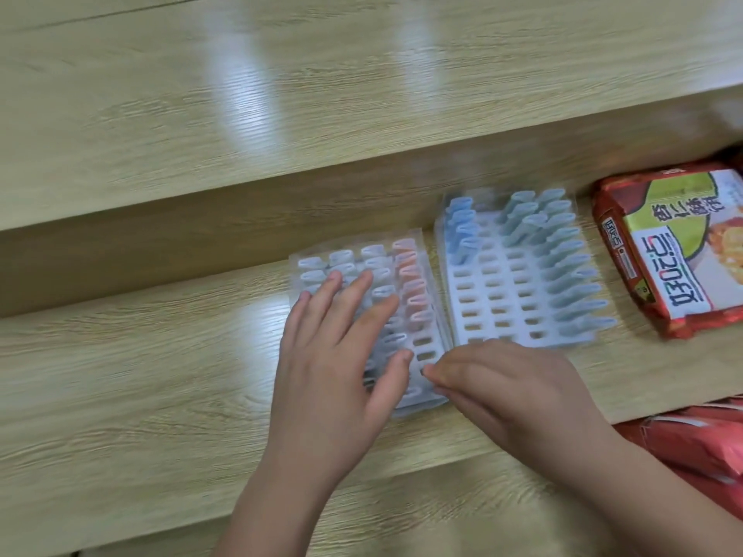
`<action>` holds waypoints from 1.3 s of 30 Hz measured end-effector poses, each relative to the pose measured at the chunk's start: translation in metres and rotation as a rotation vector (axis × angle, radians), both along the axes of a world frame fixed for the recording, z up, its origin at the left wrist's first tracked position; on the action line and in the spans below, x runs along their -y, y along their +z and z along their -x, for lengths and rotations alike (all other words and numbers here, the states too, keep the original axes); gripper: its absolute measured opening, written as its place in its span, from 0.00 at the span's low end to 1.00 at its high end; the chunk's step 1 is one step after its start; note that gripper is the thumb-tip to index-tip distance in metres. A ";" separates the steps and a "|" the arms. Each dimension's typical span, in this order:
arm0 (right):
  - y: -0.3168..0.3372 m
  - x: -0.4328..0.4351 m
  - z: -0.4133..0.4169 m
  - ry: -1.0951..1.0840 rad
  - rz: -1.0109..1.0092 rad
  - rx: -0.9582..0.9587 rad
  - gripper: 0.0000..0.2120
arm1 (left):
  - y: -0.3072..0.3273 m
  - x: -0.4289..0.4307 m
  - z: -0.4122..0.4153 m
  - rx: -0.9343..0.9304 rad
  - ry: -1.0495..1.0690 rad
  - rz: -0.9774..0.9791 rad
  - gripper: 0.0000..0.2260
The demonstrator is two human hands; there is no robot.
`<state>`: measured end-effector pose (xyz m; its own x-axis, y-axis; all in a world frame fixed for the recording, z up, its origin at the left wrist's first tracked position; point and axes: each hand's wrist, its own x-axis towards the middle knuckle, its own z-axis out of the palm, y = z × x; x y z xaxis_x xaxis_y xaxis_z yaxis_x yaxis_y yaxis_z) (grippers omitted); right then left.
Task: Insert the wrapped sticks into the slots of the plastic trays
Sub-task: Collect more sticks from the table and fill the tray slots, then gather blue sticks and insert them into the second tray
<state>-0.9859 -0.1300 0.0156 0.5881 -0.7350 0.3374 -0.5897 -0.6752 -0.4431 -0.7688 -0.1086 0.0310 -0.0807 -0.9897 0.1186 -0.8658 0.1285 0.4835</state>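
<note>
Left hand (333,367) flat, fingers straight, over sticks (410,291) slotted in the left tray (424,347) on the shelf (140,375), right hand (506,387) bunched at its near edge, grip unclear.

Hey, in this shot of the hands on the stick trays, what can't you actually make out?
Head view only.
Left tray: many slots hidden under the left hand.
Right hand: its curled fingers and motion blur hide whether it holds anything.
Red packet: cut by the right edge, print blurred.
Red wrappers: cut by the lower right corner.
</note>
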 end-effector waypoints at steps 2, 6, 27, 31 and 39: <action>-0.003 -0.001 0.000 -0.005 -0.033 0.035 0.08 | -0.001 0.000 0.000 -0.005 -0.001 0.000 0.21; 0.001 -0.002 -0.001 -0.053 -0.094 0.075 0.10 | -0.001 -0.001 0.000 -0.090 0.005 0.043 0.19; 0.032 -0.161 -0.208 0.056 -0.916 0.489 0.12 | 0.017 -0.262 -0.108 -0.930 1.276 0.174 0.14; 0.044 -0.207 -0.283 0.165 -0.929 0.401 0.13 | 0.022 -0.329 -0.166 -0.977 1.410 0.250 0.13; 0.053 -0.313 -0.450 0.193 -0.867 0.321 0.13 | 0.032 -0.477 -0.319 -0.987 1.383 0.201 0.17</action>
<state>-0.5361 0.1828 0.0689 0.6996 -0.7053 -0.1145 -0.2647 -0.1070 -0.9584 -0.4499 0.3688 0.0627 0.9334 -0.2190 -0.2843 0.2184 -0.2821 0.9342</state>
